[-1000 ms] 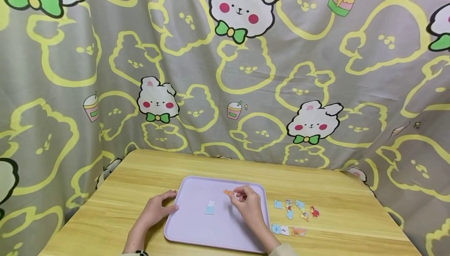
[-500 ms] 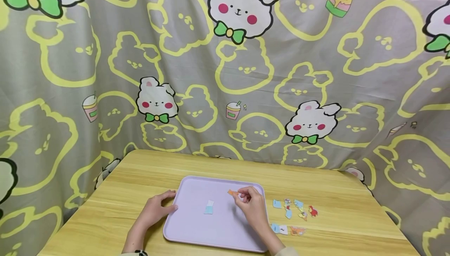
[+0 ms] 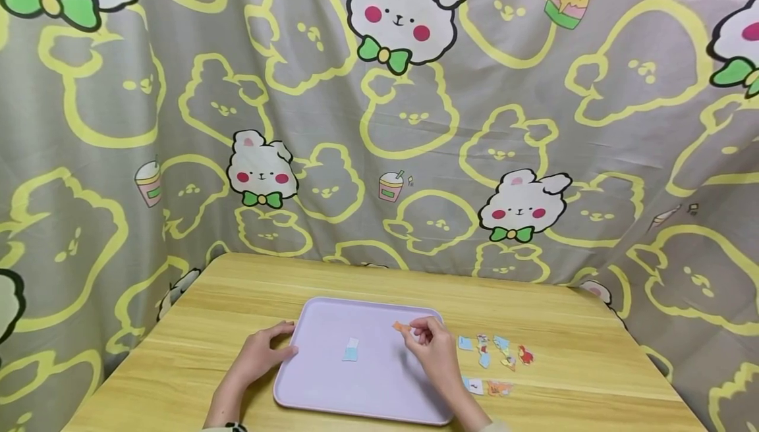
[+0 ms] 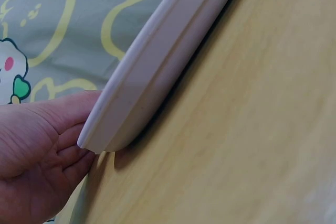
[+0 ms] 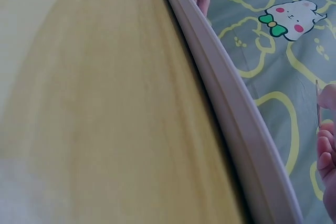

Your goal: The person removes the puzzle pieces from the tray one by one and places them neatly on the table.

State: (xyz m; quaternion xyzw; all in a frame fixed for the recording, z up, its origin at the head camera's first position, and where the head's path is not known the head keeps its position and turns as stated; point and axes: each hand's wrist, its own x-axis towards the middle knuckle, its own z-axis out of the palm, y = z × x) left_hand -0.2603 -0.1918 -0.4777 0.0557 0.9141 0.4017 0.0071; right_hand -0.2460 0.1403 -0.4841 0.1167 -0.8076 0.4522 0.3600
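Observation:
A lilac tray point(image 3: 332, 392) lies on the wooden table. In the head view my left hand point(image 3: 257, 356) is at its left edge, with the thumb touching the rim. The left wrist view shows that left hand point(image 4: 47, 150) beside the tray's outer wall point(image 4: 152, 61), part of the fingers hidden behind it. Over the tray's right side, my right hand point(image 3: 435, 350) pinches a small orange paper piece point(image 3: 400, 326) between thumb and fingertips. Light blue and white paper pieces point(image 3: 351, 351) lie together near the tray's middle. The right wrist view catches the right hand point(image 5: 328, 145) only at its edge.
Right of the tray, several small colourful paper pieces point(image 3: 483, 350) lie on the table point(image 3: 569, 333). Closer to me are a blue and white piece point(image 3: 474, 385) and an orange one point(image 3: 499, 388). A grey patterned curtain point(image 3: 332, 122) hangs behind and around the table.
My right hand has drifted slightly to the right over the tray, still pinching the orange paper piece. The left hand has stayed at the tray's edge. The head view has shifted a little.

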